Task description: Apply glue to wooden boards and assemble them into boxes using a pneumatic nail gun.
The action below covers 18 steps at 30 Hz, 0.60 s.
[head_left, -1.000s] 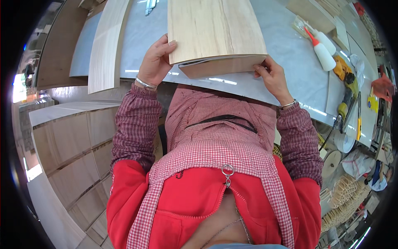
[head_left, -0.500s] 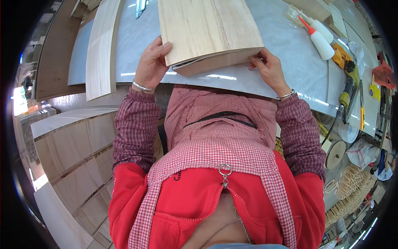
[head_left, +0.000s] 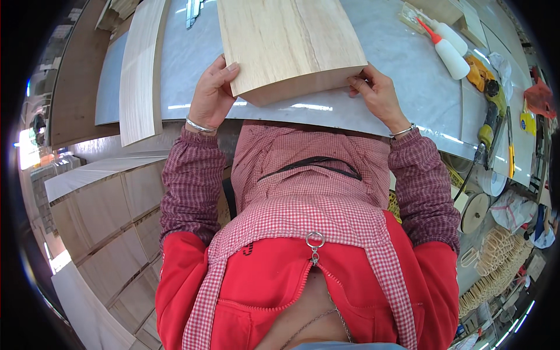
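Note:
A pale wooden box [head_left: 291, 44] with a wide grained top panel lies at the far middle of the table, its plain near side facing me. My left hand [head_left: 213, 92] grips its near left corner, thumb on the top panel and fingers down the side. At the near right corner, my right hand [head_left: 378, 96] is closed on the edge, its fingertips partly hidden under the panel. Panel and near side meet with no visible gap. The box's far end is cut off by the picture's upper edge.
The box rests on a grey shiny table [head_left: 186, 76]. Left of it lies a long wooden board [head_left: 140, 76]; thin metal strips [head_left: 192, 13] lie farther back. Rightward are white glue bottles [head_left: 450, 58] with red tips and a yellow-green power tool [head_left: 496, 108]. Wooden panels [head_left: 105, 216] are stacked lower left.
The dark gap under the top panel's near left edge has closed. The box and my left hand have shifted slightly left; my right hand keeps its hold at the corner.

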Each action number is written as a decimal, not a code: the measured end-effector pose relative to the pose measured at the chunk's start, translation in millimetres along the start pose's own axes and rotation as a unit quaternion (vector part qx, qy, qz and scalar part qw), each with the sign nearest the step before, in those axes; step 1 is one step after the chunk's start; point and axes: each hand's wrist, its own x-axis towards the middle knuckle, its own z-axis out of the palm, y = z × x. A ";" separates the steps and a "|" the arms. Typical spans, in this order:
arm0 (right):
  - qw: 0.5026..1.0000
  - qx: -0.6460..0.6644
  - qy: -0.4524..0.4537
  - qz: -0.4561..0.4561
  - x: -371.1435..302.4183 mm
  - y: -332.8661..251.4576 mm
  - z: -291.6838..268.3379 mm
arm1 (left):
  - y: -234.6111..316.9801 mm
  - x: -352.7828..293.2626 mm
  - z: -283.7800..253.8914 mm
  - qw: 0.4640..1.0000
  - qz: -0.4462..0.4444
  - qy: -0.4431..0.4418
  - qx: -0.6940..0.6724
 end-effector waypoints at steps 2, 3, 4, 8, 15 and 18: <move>1.000 -0.005 -0.003 0.001 -0.9 -0.1 0.4 | -0.6 -0.2 0.5 1.000 -0.003 -0.003 0.002; 1.000 -0.005 -0.002 0.001 -1.0 0.1 0.5 | -0.8 -0.2 0.8 1.000 -0.004 -0.003 0.002; 1.000 -0.004 -0.001 0.001 -1.0 0.4 0.7 | -1.1 -0.1 1.1 1.000 -0.003 0.000 0.001; 1.000 0.000 0.004 0.001 -1.3 1.6 0.8 | -2.3 0.6 1.6 1.000 -0.003 0.009 -0.001; 1.000 0.002 0.006 0.002 -2.5 0.3 -1.2 | -4.0 1.4 -1.3 1.000 -0.003 0.009 -0.001; 1.000 0.002 0.006 0.001 -3.1 0.9 -1.6 | -5.4 1.6 -2.0 1.000 -0.002 0.010 -0.004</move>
